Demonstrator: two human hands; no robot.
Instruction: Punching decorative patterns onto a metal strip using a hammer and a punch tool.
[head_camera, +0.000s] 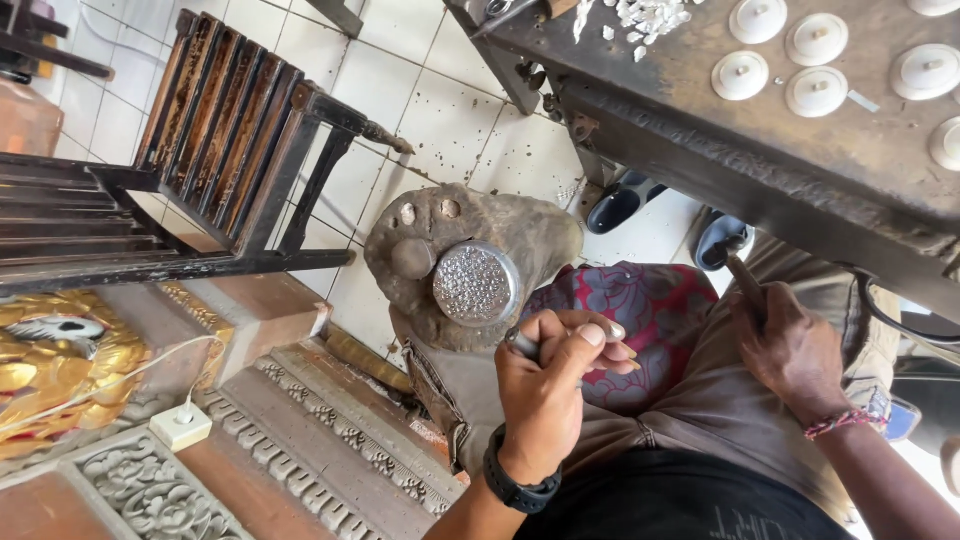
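Just beyond my left hand (560, 365), closed on a punch (522, 344), sits the silver disc (476, 284); right hand (785, 345), farther off, grips hammer handle (746, 284).

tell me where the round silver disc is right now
In the head view, the round silver disc sits left of centre on a dark lumpy block, just above the left hand.

Your left hand (555, 375) wraps the thin metal tool (522, 344), so you see only its grey end. Your right hand (790, 345) hides most of the dark handle (745, 280); its head is out of sight. The workbench (760, 150) runs off the top and right edges, cutting several white lids (935, 70).
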